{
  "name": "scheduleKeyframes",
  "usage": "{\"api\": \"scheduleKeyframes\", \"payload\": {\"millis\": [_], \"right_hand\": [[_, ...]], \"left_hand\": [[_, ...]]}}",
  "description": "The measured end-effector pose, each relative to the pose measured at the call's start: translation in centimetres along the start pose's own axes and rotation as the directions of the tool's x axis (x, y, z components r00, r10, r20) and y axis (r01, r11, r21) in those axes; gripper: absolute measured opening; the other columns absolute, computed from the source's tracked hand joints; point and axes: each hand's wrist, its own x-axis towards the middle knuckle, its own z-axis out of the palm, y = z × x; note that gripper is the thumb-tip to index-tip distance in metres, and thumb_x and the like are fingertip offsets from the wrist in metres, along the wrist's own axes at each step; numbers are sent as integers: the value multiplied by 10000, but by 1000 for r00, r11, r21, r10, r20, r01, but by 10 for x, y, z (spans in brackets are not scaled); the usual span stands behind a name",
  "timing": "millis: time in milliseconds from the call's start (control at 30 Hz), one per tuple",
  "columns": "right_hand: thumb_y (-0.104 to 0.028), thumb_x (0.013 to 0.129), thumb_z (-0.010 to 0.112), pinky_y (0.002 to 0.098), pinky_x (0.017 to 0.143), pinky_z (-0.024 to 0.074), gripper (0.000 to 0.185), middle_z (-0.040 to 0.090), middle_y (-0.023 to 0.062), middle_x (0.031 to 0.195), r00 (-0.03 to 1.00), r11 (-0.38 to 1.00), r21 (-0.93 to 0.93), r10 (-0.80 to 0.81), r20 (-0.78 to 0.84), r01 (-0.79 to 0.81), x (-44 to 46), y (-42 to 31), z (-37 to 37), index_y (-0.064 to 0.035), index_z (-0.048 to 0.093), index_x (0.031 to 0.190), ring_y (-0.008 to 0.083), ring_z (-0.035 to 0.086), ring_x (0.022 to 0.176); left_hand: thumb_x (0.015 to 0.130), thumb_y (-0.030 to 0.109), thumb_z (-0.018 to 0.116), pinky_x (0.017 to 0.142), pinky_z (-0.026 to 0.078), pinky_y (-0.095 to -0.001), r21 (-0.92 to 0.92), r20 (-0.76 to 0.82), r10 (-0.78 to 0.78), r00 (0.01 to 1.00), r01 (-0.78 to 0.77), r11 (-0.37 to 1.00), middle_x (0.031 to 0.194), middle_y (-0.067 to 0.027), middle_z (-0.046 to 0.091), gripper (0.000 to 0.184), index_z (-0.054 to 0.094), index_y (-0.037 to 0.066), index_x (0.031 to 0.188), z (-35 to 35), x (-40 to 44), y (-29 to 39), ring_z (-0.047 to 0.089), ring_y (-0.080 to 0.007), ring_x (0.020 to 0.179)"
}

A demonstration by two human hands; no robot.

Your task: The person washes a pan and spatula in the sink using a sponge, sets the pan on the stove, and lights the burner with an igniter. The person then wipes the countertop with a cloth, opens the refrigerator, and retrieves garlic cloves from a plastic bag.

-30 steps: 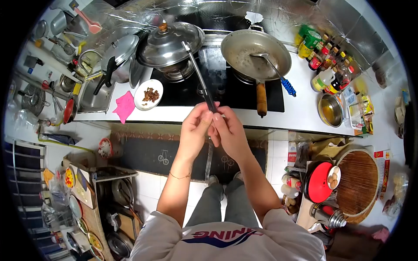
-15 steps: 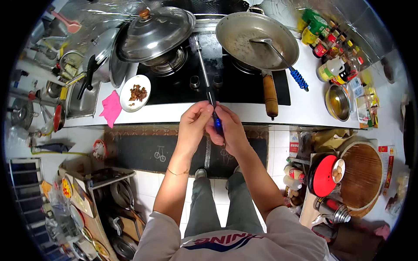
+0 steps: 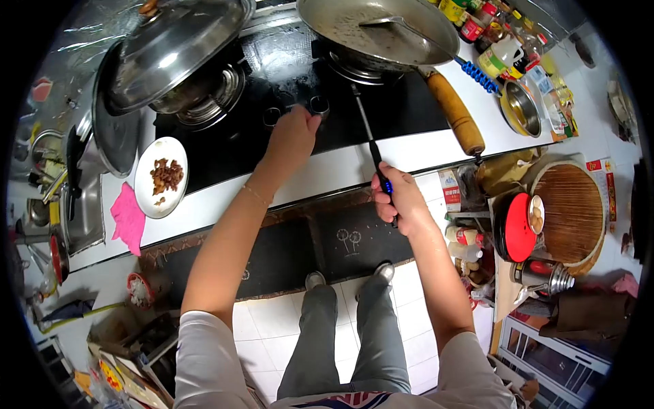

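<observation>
My right hand (image 3: 402, 200) is wrapped round the black handle of a long lighter (image 3: 374, 144), whose metal tube points up toward the wok (image 3: 381, 34). A spatula (image 3: 409, 31) with a blue-wrapped handle lies in the wok. My left hand (image 3: 294, 136) reaches over the black stove (image 3: 231, 146), its fingers bent at the left side of the right control knob (image 3: 319, 105). Whether the fingers touch that knob cannot be seen. The left knob (image 3: 271, 117) sits just left of the hand.
A lidded pan (image 3: 170, 61) covers the left burner. Near the counter's front edge are a plate of brown food pieces (image 3: 167, 178) and a pink cloth (image 3: 127, 217). The wok's wooden handle (image 3: 456, 114) juts forward. Bottles (image 3: 501, 56) and a metal bowl (image 3: 521, 108) stand at right.
My hands have parted. The left has left the lighter and moved forward to the stove knobs; the right has carried the lighter to the right. The view has shifted and turned.
</observation>
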Motion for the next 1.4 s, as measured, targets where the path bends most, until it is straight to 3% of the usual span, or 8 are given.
{"api": "scheduleKeyframes", "payload": {"millis": [133,533,833,900,1133,1233,1300,1400], "right_hand": [[-291,916,405,248,310,227,316,346,-6,489,995,997,-62,-56,-86,51,14,-11,-9,-47,445,719,94,248,328],[-272,927,363,249,343,220,309,305,-26,480,996,997,64,-45,78,40,51,-22,-20,-62,406,704,88,230,358],[-275,933,350,260,351,210,321,271,-28,483,988,989,147,-50,143,29,75,-23,-19,-57,387,699,93,211,365],[-275,933,351,259,351,207,321,267,-29,485,988,986,167,-29,154,3,80,-24,-18,-54,387,703,92,212,365],[-269,931,376,251,354,197,305,272,-30,494,991,977,213,-55,123,28,90,-26,-15,-52,393,717,88,222,370],[-273,930,380,250,355,194,303,275,-30,496,990,975,221,-69,127,39,92,-26,-16,-55,395,719,86,223,371],[-275,930,380,250,355,194,303,276,-31,496,989,971,233,-77,129,45,92,-26,-15,-57,395,720,86,223,372],[-275,930,379,250,357,193,300,281,-31,499,986,969,245,-66,152,27,93,-27,-15,-59,395,723,85,224,375]], "left_hand": [[875,341,529,652,471,-415,321,-98,107,989,-71,944,764,-210,601,368,543,-27,855,-1,35,8,583,-384,722],[732,319,704,606,476,-359,482,328,223,918,-366,796,692,-209,609,405,582,-67,737,-21,73,30,600,-309,625],[783,367,666,432,402,-342,301,156,-160,975,108,948,483,-119,507,513,530,-76,563,-11,61,42,496,-209,413],[799,434,572,701,483,-360,385,155,-266,951,190,903,760,-188,638,491,644,-50,771,-11,57,46,630,-298,758],[812,399,549,769,469,-369,364,107,-274,956,219,905,887,-217,638,471,639,-56,893,-4,59,38,620,-331,844],[811,415,603,418,376,-348,278,32,-213,976,196,940,473,-118,489,540,536,-60,565,-1,59,36,460,-211,401],[807,377,525,784,464,-373,339,111,-297,948,245,908,916,-223,633,454,639,-49,913,-4,59,40,615,-336,871],[776,327,507,775,466,-370,356,96,-265,959,216,909,909,-224,633,413,643,-42,906,-2,60,38,618,-329,866]]}}
